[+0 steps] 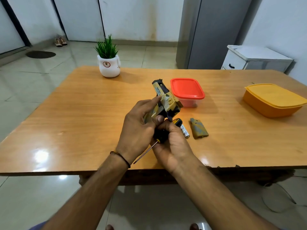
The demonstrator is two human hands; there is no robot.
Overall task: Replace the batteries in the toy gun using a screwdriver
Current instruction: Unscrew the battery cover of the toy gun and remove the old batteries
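Observation:
My left hand (137, 128) grips the yellow and black camouflage toy gun (163, 98), lifted above the wooden table (83, 113) with its barrel pointing away from me. My right hand (172, 145) is closed around a black and yellow screwdriver (160, 136), whose thin shaft points back towards me and to the left. The fingers of that hand touch the underside of the gun's grip. A white battery (185, 131) lies on the table just right of my right hand. Beside it lies the loose camouflage battery cover (199, 128).
A clear box with a red lid (186, 88) stands just behind the gun. An orange lidded container (272, 100) sits at the far right. A white pot with a green plant (109, 63) stands at the table's back edge. The near table edge is chipped at the right.

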